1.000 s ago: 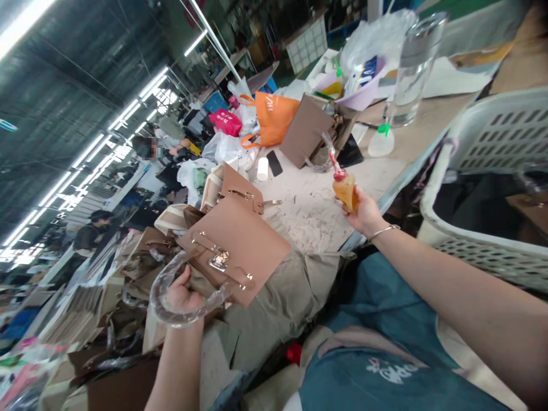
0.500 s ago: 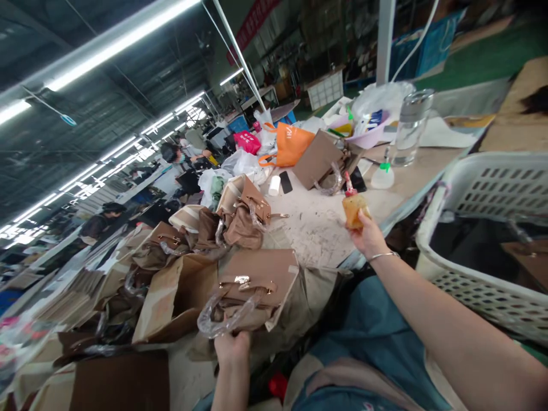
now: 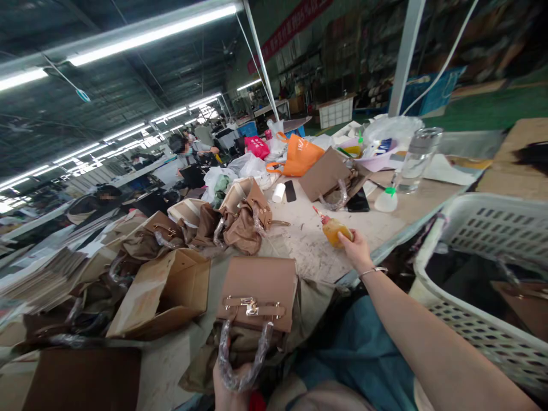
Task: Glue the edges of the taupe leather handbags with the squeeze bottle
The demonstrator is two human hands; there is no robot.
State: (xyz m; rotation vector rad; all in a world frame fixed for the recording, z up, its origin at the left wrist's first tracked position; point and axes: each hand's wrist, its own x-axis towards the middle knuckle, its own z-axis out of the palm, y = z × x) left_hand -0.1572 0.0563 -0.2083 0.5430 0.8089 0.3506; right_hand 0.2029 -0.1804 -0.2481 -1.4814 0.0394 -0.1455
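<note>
A yellowish squeeze bottle point(image 3: 333, 231) with a red nozzle is in my right hand point(image 3: 356, 251), fingers closed round it, above the table and tilted to the left. Just below centre lies a brown handbag point(image 3: 261, 285) with a metal clasp, its flap toward me. Clear plastic film wraps its handle point(image 3: 262, 342), which loops down toward me. My left hand point(image 3: 231, 388) is closed at the bag's near end, behind the handle; its fingers are partly hidden.
More brown bags point(image 3: 246, 228) and an open cardboard box point(image 3: 166, 291) crowd the left. A white perforated basket point(image 3: 432, 240) stands at right. Toward the back are an orange bag point(image 3: 302, 154), a black phone point(image 3: 290, 191), a glass jar point(image 3: 417, 162) and a green-capped bottle point(image 3: 386, 201).
The handbag has turned and come nearer, its clasp now facing me squarely. My left hand has moved lower. The bottle has shifted left and tipped leftward. The view has shifted slightly.
</note>
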